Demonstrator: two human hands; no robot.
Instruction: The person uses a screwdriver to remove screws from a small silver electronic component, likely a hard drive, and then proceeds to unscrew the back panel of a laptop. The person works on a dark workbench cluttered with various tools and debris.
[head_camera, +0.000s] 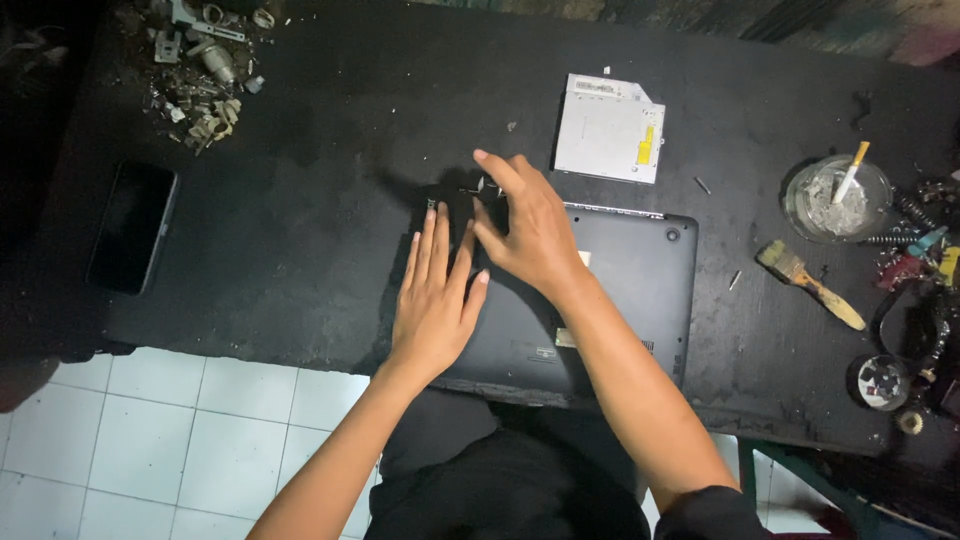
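Table: black, scuffed and dusty top, filling most of the view, its near edge running across below the hands.

Floor: white square tiles with dark grout lines, showing below the table edge, down and left of the left hand.

Table leg: greenish metal frame, seen under the table's near right corner, well right of the right forearm.

Wall or backdrop: a strip of mottled dark green and pink surface beyond the table's far edge, up and right of the right hand; too dim to tell its kind.

Light: dim overall, brightest on the floor tiles; the table's far left corner falls into shadow.
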